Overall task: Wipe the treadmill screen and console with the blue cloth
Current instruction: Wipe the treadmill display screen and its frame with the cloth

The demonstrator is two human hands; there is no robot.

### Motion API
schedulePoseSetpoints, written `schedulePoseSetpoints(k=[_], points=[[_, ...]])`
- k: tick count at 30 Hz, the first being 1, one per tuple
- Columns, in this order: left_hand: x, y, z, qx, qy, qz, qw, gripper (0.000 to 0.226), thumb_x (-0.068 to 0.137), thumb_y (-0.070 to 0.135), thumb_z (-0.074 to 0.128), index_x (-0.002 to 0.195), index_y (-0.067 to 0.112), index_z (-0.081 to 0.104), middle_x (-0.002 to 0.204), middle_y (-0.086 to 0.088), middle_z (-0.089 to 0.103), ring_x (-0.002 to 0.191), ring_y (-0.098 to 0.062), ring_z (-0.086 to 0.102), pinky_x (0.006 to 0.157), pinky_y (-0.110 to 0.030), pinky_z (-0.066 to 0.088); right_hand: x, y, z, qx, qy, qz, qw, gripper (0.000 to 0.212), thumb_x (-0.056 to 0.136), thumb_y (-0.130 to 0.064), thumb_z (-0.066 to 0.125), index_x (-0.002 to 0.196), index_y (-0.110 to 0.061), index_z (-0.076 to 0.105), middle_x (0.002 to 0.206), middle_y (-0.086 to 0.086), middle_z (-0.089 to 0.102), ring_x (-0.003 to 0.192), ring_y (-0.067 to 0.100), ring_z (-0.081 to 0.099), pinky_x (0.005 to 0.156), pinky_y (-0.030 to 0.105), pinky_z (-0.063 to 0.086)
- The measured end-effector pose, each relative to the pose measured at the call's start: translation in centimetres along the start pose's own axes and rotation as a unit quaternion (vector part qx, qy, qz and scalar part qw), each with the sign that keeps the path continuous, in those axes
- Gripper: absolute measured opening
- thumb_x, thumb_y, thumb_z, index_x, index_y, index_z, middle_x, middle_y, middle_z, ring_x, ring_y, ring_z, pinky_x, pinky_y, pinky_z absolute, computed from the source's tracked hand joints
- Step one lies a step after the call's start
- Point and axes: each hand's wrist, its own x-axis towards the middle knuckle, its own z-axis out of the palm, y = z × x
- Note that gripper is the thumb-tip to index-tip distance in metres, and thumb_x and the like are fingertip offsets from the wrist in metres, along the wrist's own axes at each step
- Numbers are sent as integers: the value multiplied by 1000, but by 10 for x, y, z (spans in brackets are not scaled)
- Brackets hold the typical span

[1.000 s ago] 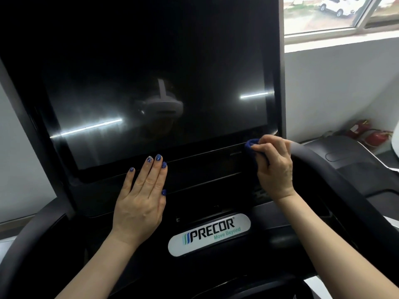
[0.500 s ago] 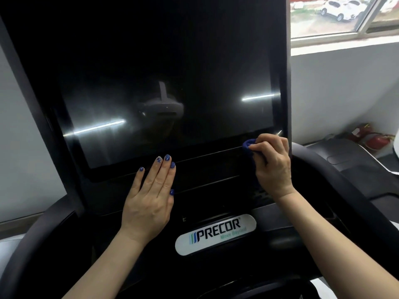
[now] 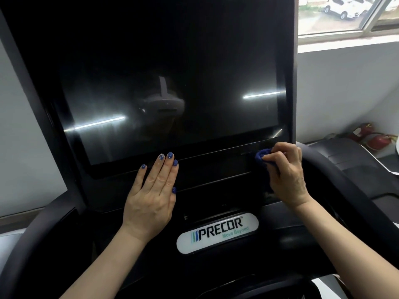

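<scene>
The right hand [image 3: 285,171] had shifted only slightly along the strip just below the screen [image 3: 172,87], staying near the screen's lower right corner, so the wiping there looked like short local rubs rather than a long pass. Its fingers were curled tight round the blue cloth [image 3: 262,157], which was bunched into a wad; only a small bulge showed past the knuckles, touching the console [image 3: 216,169] just under the screen's bottom edge. Bunched like that, the cloth had no clear long axis; its exposed end pointed left, toward the middle of the console. The left hand [image 3: 153,195] had kept its place, flat and spread against the console below the screen's lower edge, fingertips reaching the bezel, holding nothing. Streaky glare across the screen suggested the task was partway done, with most of the console below the screen, down to the Precor badge [image 3: 218,233], probably left to wipe.
</scene>
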Motion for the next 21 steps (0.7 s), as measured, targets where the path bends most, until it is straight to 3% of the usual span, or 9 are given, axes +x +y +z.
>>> schedulePoseSetpoints(k=[3, 6, 11, 16, 21], points=[[0, 1, 1, 1, -1, -2, 1000, 55, 102, 21, 34, 154, 2, 30, 163, -14, 24, 152, -25, 20, 125, -46, 12, -1, -13, 8, -10, 3, 9, 1000, 13, 90, -6, 57, 96, -18, 56, 110, 8, 46, 93, 32, 48, 81, 49, 45], [-1, 0, 1, 3, -1, 2, 1000, 56, 101, 22, 36, 154, 2, 30, 163, -14, 24, 153, -25, 17, 125, -46, 12, -3, -28, 18, -17, -39, -41, 998, 16, 88, -6, 60, 96, -20, 55, 112, 7, 48, 94, 31, 48, 86, 38, 38], [0, 0, 0, -3, -3, 0, 1000, 56, 102, 22, 36, 154, 2, 29, 164, -13, 22, 152, -25, 19, 124, -47, 13, -4, -20, 10, -13, -35, -25, 999, 16, 88, -6, 62, 94, -19, 56, 111, 8, 49, 94, 30, 48, 79, 47, 44], [-1, 0, -1, -5, -8, 1, 1000, 55, 103, 22, 34, 155, 2, 28, 164, -14, 22, 152, -26, 20, 124, -47, 14, -6, -47, 28, -3, -59, -57, 997, 9, 91, -14, 59, 97, -21, 56, 114, 5, 49, 99, 27, 47, 87, 37, 38], [0, -3, -14, -89, -25, -3, 996, 56, 100, 17, 38, 153, 1, 29, 164, -14, 22, 152, -26, 18, 124, -47, 14, -6, -41, 19, 1, -78, -69, 995, 16, 89, -22, 64, 103, -18, 62, 116, 6, 52, 103, 27, 49, 90, 39, 41]])
